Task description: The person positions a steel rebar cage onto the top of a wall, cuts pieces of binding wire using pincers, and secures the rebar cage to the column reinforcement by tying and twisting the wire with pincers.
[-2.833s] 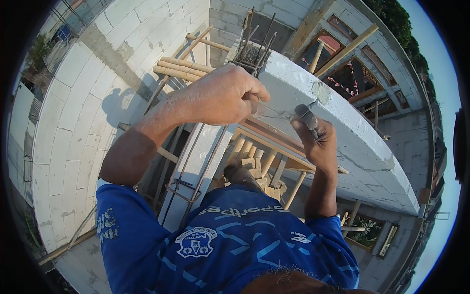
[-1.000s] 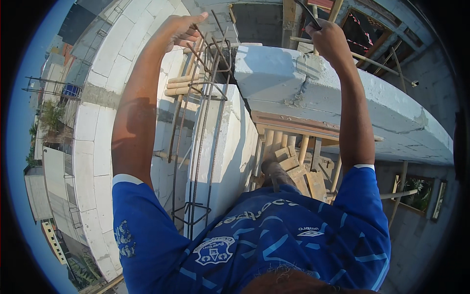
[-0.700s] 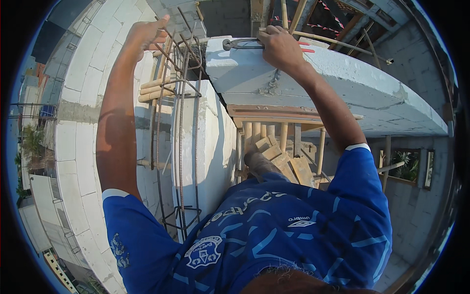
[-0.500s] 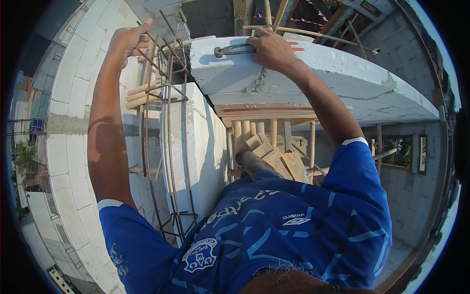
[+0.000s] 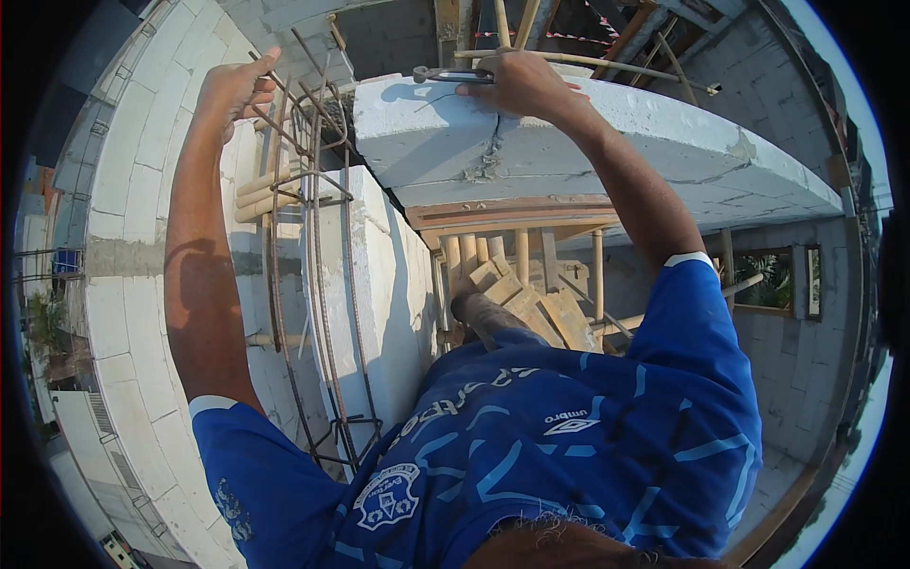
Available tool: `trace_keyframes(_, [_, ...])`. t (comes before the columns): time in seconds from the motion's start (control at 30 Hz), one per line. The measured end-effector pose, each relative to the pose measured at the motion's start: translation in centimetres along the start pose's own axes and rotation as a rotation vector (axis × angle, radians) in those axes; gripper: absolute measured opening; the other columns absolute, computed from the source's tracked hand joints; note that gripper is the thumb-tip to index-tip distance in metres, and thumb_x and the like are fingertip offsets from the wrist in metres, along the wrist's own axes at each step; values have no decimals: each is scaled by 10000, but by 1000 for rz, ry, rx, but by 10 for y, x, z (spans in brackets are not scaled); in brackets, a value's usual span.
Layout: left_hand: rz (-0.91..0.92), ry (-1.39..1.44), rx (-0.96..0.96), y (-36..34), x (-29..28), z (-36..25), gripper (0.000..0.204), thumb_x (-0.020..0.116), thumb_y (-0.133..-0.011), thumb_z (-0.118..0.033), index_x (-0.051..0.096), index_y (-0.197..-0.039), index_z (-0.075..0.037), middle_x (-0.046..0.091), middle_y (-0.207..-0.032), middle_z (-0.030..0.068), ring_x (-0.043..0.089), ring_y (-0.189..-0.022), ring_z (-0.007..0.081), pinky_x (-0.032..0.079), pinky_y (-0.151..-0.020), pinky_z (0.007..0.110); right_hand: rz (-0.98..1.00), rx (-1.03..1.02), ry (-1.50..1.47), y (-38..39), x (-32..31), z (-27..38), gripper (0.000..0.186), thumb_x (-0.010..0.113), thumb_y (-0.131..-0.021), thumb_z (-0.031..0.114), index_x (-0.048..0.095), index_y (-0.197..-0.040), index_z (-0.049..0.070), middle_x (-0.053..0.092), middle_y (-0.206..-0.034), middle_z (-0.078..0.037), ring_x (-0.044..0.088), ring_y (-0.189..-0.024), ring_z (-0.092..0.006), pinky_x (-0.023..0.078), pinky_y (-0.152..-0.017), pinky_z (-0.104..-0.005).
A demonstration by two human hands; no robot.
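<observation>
Well forward, right hand (image 5: 527, 85) around pincers (image 5: 427, 73)

We are counting one left hand (image 5: 230, 98) and one right hand (image 5: 531, 83), making two. We are finding one pair of pincers (image 5: 432, 75), one blue shirt (image 5: 531, 417) with two short sleeves (image 5: 687, 327), and one steel rod cage (image 5: 316, 247), its rods overlapping too much for a sure total. We are noting at least two bamboo poles (image 5: 261, 206) in one stack, and one long pole (image 5: 607, 65) across the top. We are tallying two window openings (image 5: 763, 278) at the right, and several timber planks (image 5: 569, 320), too jumbled to number.
</observation>
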State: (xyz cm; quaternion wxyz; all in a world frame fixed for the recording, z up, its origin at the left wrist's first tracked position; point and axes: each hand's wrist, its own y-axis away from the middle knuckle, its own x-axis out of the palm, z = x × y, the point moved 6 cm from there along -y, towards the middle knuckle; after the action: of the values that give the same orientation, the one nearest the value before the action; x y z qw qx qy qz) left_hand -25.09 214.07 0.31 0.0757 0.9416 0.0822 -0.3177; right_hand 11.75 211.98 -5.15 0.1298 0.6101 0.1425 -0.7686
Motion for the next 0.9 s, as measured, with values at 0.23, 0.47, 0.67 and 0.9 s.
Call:
trace_keyframes(0.23, [-1,68,1,1,2,7,571,735,-817,-462,660,-1031,62,688,-930,135,680,-817,191,544,-665,291,-289,-238,119,15,11,8,583,744,-768,535,702,-934,-22,657,-954,-186,665,-889,-316,523,-838,-416])
trace_keyframes(0.47, [11,142,-9,8,7,8,454,704,-857,-324,650,-1111,49,685,-992,124,666,-884,183,544,-680,282,-190,-208,-183,16,0,-3,600,804,-701,467,707,-1046,-14,672,-870,-180,664,-860,-328,520,-824,-413])
trace_keyframes(0.67, [-5,222,63,22,13,13,565,744,-826,-291,597,-1241,64,668,-985,105,640,-882,158,540,-708,280,-86,-146,-285,19,-9,2,561,832,-654,377,702,-1020,-28,692,-962,-199,667,-879,-312,511,-827,-398])
trace_keyframes(0.9, [33,306,92,16,18,21,610,689,-878,-436,613,-1181,88,672,-962,141,663,-888,208,538,-738,287,-163,-136,-489,-15,-40,37,548,647,-898,450,648,-1193,-12,672,-1100,-201,648,-1039,-294,496,-905,-383])
